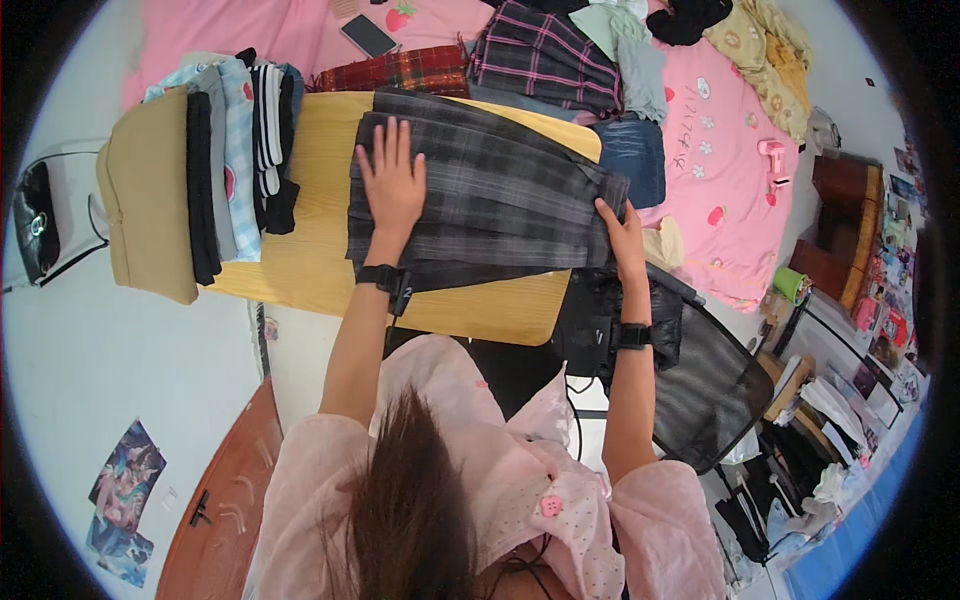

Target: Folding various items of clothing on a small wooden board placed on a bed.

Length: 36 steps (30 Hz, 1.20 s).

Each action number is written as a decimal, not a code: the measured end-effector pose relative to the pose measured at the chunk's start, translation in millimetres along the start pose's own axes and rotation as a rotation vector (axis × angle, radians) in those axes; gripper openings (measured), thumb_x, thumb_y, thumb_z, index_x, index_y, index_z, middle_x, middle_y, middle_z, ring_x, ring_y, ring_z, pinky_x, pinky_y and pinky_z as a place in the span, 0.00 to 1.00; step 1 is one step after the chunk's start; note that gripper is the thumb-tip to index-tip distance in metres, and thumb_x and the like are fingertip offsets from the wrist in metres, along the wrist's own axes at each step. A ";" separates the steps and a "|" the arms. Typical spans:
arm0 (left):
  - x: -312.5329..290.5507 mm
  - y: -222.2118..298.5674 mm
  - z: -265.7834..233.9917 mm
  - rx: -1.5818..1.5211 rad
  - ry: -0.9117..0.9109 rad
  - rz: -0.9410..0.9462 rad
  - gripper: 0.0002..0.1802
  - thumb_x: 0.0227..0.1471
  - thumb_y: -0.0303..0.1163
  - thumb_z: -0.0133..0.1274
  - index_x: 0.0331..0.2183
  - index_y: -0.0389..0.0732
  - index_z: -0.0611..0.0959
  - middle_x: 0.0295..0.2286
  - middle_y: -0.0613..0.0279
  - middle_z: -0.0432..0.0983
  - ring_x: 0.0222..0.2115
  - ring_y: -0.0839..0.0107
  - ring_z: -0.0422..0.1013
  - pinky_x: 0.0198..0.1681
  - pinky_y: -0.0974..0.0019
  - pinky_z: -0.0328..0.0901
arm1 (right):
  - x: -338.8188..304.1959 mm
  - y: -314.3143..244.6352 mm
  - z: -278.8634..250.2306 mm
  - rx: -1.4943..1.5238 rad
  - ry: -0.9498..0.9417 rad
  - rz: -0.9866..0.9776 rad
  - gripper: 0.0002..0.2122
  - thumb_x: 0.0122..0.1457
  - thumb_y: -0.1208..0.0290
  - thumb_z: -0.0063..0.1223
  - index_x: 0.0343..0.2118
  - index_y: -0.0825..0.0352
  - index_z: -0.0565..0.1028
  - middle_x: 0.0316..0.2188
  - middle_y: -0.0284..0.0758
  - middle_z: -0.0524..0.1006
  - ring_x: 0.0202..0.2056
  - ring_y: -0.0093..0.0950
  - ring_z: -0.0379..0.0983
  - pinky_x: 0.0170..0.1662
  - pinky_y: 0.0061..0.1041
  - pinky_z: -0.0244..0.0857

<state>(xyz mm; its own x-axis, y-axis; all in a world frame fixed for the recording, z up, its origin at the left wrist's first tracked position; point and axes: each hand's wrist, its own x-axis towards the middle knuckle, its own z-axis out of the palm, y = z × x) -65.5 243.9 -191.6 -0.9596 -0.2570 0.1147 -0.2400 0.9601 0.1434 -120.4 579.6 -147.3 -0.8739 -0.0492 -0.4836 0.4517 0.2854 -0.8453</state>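
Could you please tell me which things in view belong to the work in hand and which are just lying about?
Work in hand:
dark grey plaid pleated skirt, touched by the left hand and right hand
pale yellow wooden table
multicoloured stack of folded clothes, probably

Lying about:
flat dark rectangular phone
pink plastic handheld device

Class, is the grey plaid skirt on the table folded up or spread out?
Spread out: the skirt lies flat on the table, its pleats widening from the right hand toward the left hand.

White wall [120, 345], reddish-brown door [235, 490], wooden table [325, 180], mesh chair [705, 375]
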 end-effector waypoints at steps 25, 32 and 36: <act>-6.7 86.6 14.9 -3.023 -0.213 -0.581 0.33 0.60 0.54 0.22 0.60 0.45 0.51 0.61 0.57 0.43 0.62 0.63 0.40 0.63 0.56 0.38 | -77.4 -128.3 44.0 0.044 0.107 0.172 0.20 0.51 0.67 0.56 0.44 0.74 0.68 0.38 0.38 0.74 0.36 0.26 0.70 0.40 0.22 0.64; -20.8 76.5 -16.1 -2.806 -0.289 -0.452 0.34 0.59 0.55 0.23 0.61 0.48 0.50 0.60 0.57 0.46 0.61 0.63 0.44 0.63 0.58 0.38 | -56.8 -162.5 134.5 -0.437 -0.042 -0.239 0.24 0.53 0.64 0.54 0.48 0.73 0.61 0.35 0.47 0.74 0.36 0.28 0.72 0.40 0.25 0.65; -42.5 60.6 -22.7 -2.792 -0.421 -0.912 0.32 0.60 0.52 0.27 0.59 0.45 0.55 0.58 0.57 0.52 0.58 0.61 0.52 0.60 0.59 0.49 | -21.1 -150.5 196.3 -0.571 -0.118 -0.298 0.30 0.50 0.62 0.53 0.51 0.73 0.53 0.29 0.58 0.74 0.33 0.56 0.72 0.38 0.42 0.67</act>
<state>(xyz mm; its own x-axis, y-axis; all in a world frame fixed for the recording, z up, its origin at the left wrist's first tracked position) -35.9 310.5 -165.4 -0.8801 0.0706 -0.4695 -0.0675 -0.9974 -0.0234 -134.7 349.7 -54.4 -0.9065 -0.3006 -0.2964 -0.0020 0.7051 -0.7091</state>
